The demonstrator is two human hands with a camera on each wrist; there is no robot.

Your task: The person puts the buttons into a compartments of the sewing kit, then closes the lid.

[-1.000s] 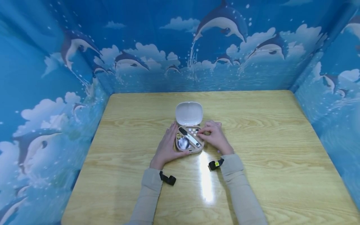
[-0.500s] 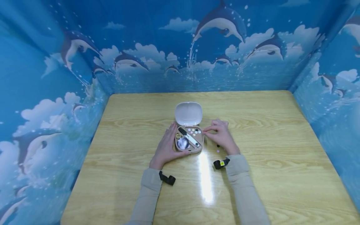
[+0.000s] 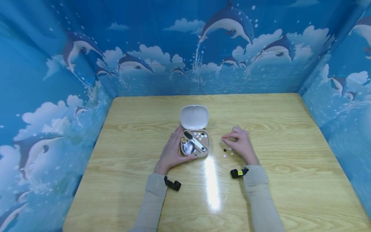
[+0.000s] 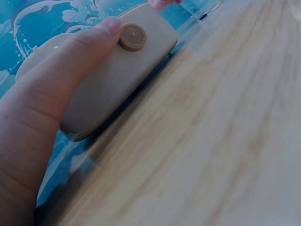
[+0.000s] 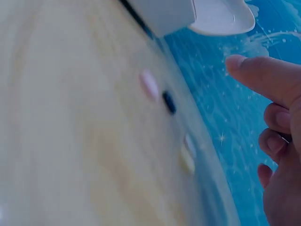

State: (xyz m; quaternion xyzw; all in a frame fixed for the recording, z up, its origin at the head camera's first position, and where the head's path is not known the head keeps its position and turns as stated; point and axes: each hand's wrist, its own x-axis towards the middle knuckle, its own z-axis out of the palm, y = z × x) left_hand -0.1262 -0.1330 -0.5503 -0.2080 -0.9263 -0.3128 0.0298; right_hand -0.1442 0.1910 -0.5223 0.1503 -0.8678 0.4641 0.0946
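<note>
A beige sewing box (image 3: 208,146) lies on the table, its white lid (image 3: 195,116) tilted up behind it. Inside are several small buttons (image 3: 200,139), a slim black-and-white tool (image 3: 198,144), a shiny round piece (image 3: 189,147) and a gold ring-like piece (image 3: 184,140). My left hand (image 3: 171,151) lies around the box's near left corner with straight fingers; its thumb (image 4: 70,66) touches the front beside a round catch (image 4: 133,36). To the right, my right hand (image 3: 242,145) hovers with thumb and forefinger tips close together. Whether a button is between them is hidden.
On the wood-grain table (image 3: 139,116), right of the box, lie a black button (image 3: 224,150), a pink button (image 3: 224,156) and pale ones (image 3: 231,153). Blue dolphin-print curtains (image 3: 162,64) hang around the back and sides.
My right hand has drawn out of the box's button compartment and moved right, uncovering the loose buttons on the table. The left hand and the box stay in place.
</note>
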